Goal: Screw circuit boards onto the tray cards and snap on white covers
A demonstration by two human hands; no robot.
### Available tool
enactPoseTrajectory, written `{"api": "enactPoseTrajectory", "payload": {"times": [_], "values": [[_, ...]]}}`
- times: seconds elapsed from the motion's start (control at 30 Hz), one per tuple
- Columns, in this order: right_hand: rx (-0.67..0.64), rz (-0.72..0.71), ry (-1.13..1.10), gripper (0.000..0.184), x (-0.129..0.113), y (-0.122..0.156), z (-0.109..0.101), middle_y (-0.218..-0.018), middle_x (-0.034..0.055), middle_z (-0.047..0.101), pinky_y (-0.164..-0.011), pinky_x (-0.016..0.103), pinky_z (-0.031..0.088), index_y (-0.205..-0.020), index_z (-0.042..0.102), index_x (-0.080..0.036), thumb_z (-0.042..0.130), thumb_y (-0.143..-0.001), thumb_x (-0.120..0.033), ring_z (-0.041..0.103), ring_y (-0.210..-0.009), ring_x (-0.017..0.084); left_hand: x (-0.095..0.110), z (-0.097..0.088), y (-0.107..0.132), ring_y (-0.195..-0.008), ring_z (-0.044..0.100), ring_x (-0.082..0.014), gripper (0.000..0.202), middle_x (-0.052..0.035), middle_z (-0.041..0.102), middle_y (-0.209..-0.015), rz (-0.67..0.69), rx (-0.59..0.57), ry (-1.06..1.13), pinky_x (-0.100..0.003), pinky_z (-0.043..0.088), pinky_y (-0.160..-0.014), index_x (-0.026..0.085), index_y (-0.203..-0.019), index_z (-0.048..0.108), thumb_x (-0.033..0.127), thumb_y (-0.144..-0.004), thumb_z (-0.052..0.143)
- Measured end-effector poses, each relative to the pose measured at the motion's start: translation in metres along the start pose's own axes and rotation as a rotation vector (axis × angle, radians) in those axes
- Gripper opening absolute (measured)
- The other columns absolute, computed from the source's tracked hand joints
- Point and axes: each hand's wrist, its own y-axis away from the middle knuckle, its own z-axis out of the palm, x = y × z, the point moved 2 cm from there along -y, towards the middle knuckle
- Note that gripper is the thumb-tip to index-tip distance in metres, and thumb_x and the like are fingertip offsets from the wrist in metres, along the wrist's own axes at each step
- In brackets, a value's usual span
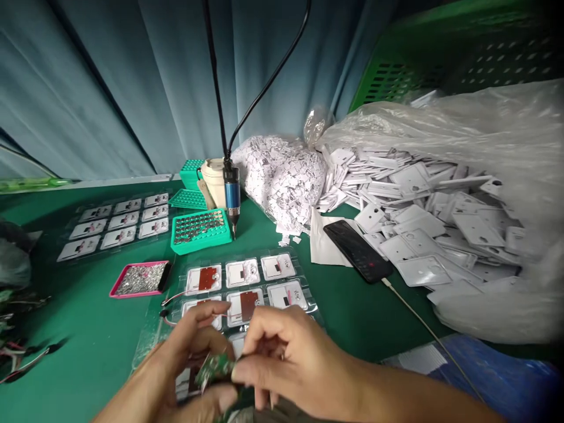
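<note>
Low in the head view, my left hand (pixel 183 364) grips a small green circuit board (pixel 215 369), its thumb and fingers curled round it. My right hand (pixel 297 358) meets it at the board's right edge, thumb and fingers pinched together; what lies between them is hidden. Beneath both hands lies a clear plastic tray (pixel 304 267) of white square cases. Some cases carry a brown-red board (pixel 208 278) with wires, while others show a black patch and a pink strip. Motion blurs the green board a little.
An electric screwdriver (pixel 232 194) hangs by a teal rack of round parts (pixel 201 230). Left of the tray sit a pink dish of screws (pixel 140 278) and a second case tray (pixel 118 226). To the right are a phone (pixel 356 249), its cable, and bagged white cases (pixel 423 217).
</note>
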Motion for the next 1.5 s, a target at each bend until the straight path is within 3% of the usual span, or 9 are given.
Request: {"api": "enactPoseTrajectory", "payload": {"times": [0.2,0.37,0.57,0.77,0.93,1.1,1.27,1.4,1.5], "values": [[0.091,0.063,0.037,0.029,0.003,-0.011,-0.018,-0.067,-0.0027,0.061,-0.043,0.017,0.044,-0.087,0.05,-0.019,0.062,-0.087,-0.045,0.058,-0.051,0.009,0.015,0.003,-0.028,-0.055,0.063,-0.0119,0.035,-0.0033,0.063,-0.08,-0.182,-0.173,0.285,-0.017,0.048,-0.04,0.014,-0.094,0.057,0.049,-0.09,0.058],[0.062,0.081,0.287,0.025,0.001,-0.018,-0.023,-0.067,-0.0009,0.064,-0.047,0.018,0.043,-0.078,0.052,-0.018,0.058,-0.09,-0.04,0.053,-0.048,0.007,0.009,0.001,-0.035,-0.047,0.055,-0.0082,0.033,0.0006,0.061,-0.068,-0.191,-0.216,0.292,-0.014,0.04,-0.036,0.016,-0.09,0.053,0.049,-0.091,0.055],[0.288,-0.168,0.684,0.031,0.002,-0.016,-0.012,-0.055,-0.0011,0.057,-0.046,0.022,0.036,-0.065,0.049,-0.02,0.054,-0.09,-0.037,0.051,-0.048,0.009,0.003,0.001,-0.031,-0.047,0.045,-0.006,0.032,0.0048,0.05,-0.055,-0.023,0.018,-0.049,-0.015,0.037,-0.045,0.016,-0.084,0.053,0.041,-0.099,0.042],[0.132,0.124,0.202,0.039,0.001,-0.015,-0.012,-0.058,-0.0021,0.06,-0.043,0.019,0.044,-0.073,0.05,-0.018,0.056,-0.087,-0.054,0.053,-0.045,0.008,0.002,-0.002,-0.029,-0.033,0.03,-0.0025,0.03,0.0067,0.051,-0.051,-0.124,-0.13,0.301,-0.013,0.022,-0.032,0.016,-0.092,0.054,0.044,-0.097,0.046],[0.09,0.172,0.064,0.044,0.0,-0.015,-0.017,-0.064,-0.0002,0.064,-0.039,0.017,0.041,-0.074,0.047,-0.017,0.058,-0.085,-0.058,0.05,-0.043,0.006,-0.002,-0.005,-0.038,-0.038,0.044,-0.0027,0.033,0.0042,0.053,-0.067,-0.187,-0.173,0.449,-0.014,0.023,-0.033,0.015,-0.097,0.058,0.047,-0.088,0.059],[0.01,0.201,0.186,0.047,0.0,-0.008,-0.027,-0.064,-0.0014,0.061,-0.047,0.019,0.044,-0.077,0.048,-0.017,0.044,-0.091,-0.062,0.052,-0.046,0.006,0.01,-0.005,-0.036,-0.055,0.051,-0.0069,0.028,-0.0002,0.058,-0.076,0.06,-0.126,-0.045,-0.02,0.04,-0.05,0.015,-0.087,0.063,0.035,-0.097,0.047],[-0.131,0.293,0.31,0.039,-0.002,-0.002,-0.033,-0.072,-0.0003,0.062,-0.051,0.019,0.044,-0.082,0.056,-0.017,0.051,-0.092,-0.055,0.056,-0.054,0.008,0.021,-0.002,-0.022,-0.08,0.061,-0.0162,0.027,-0.0055,0.064,-0.091,0.436,-0.157,-0.684,-0.027,0.046,-0.066,0.019,-0.107,0.064,0.017,-0.098,0.039],[0.004,0.181,0.67,0.027,-0.003,-0.011,-0.043,-0.081,0.0011,0.066,-0.056,0.022,0.048,-0.097,0.067,-0.021,0.059,-0.088,-0.046,0.06,-0.064,0.012,0.011,-0.015,-0.032,-0.08,0.064,-0.0178,0.03,-0.0059,0.066,-0.099,0.451,-0.05,-0.829,-0.027,0.047,-0.064,0.02,-0.127,0.052,0.021,-0.098,0.046],[0.174,-0.108,1.015,0.027,-0.001,-0.026,-0.053,-0.096,0.0047,0.07,-0.066,0.027,0.053,-0.11,0.066,-0.024,0.057,-0.091,-0.039,0.065,-0.083,0.018,0.004,-0.03,-0.054,-0.08,0.065,-0.017,0.02,-0.005,0.068,-0.095,0.372,0.032,-0.829,-0.027,0.048,-0.067,0.017,-0.113,0.058,0.019,-0.095,0.051]]}}
